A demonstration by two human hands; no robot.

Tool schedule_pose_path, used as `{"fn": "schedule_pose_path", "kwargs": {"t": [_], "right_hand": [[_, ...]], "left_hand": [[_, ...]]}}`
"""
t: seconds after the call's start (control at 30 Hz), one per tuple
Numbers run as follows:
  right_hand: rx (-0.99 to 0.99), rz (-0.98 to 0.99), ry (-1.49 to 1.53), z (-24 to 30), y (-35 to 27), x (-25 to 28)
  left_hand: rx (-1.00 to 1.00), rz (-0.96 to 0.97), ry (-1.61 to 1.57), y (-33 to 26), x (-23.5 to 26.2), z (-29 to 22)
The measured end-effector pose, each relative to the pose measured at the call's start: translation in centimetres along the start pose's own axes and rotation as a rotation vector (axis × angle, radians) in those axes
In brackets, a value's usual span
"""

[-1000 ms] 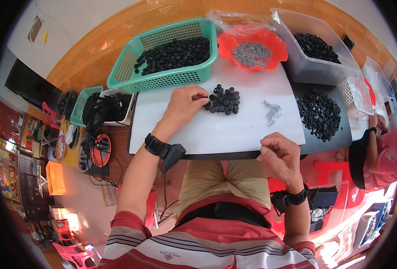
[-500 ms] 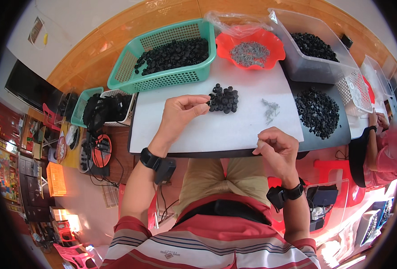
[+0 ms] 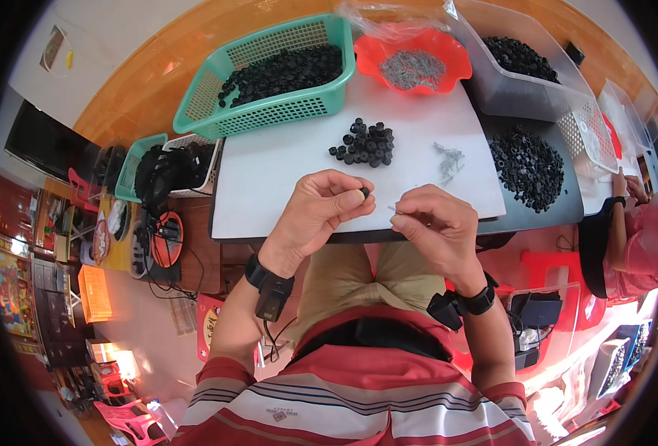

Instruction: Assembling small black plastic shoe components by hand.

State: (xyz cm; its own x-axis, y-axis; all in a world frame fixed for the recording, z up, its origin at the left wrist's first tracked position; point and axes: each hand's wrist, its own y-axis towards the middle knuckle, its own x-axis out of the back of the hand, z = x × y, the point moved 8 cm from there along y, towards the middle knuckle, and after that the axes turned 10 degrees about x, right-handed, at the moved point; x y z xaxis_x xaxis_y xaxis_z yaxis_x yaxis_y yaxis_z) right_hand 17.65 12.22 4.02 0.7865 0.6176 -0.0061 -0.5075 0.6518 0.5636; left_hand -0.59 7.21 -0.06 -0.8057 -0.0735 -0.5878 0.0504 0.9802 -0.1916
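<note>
My left hand (image 3: pixel 315 208) pinches a small black round knob (image 3: pixel 364 192) between thumb and fingertips, above the near edge of the white work surface (image 3: pixel 269 178). Facing it just to the right, my right hand (image 3: pixel 442 223) is closed on a thin silvery screw (image 3: pixel 393 209), its end pointing toward the knob. The two pieces are close but apart. Beyond my hands lies a loose heap of similar black knobs (image 3: pixel 370 144). A smaller scatter of silvery screws (image 3: pixel 448 162) sits right of that heap, beyond my right hand.
At the back stand a green basket (image 3: pixel 269 114) of black pieces, a red scalloped bowl (image 3: pixel 455 68) of screws and a clear bin (image 3: pixel 522 102). More black pieces (image 3: pixel 528 167) cover a dark board at right. Another person's hands (image 3: pixel 627 184) are at far right.
My left hand has drawn back from the black heap toward me, carrying the knob. My right hand has moved up and left, bringing the screw close to it.
</note>
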Motion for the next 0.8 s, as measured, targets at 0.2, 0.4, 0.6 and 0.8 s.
{"fn": "schedule_pose_path", "kwargs": {"t": [0.2,0.4,0.6,0.8], "right_hand": [[0.097,0.025,-0.046,1.4,0.8,-0.9],[0.122,0.019,-0.134,1.6,0.3,-0.8],[0.163,-0.015,-0.137,1.4,0.1,-0.5],[0.197,-0.033,-0.157,1.4,0.0,-0.4]], "left_hand": [[0.063,0.078,-0.074,-0.5,-2.1,1.2],[0.074,0.113,-0.089,-0.5,-2.9,1.6],[0.077,0.104,-0.089,-0.5,-3.2,1.9],[0.106,0.101,-0.102,-0.6,-3.3,2.7]]}}
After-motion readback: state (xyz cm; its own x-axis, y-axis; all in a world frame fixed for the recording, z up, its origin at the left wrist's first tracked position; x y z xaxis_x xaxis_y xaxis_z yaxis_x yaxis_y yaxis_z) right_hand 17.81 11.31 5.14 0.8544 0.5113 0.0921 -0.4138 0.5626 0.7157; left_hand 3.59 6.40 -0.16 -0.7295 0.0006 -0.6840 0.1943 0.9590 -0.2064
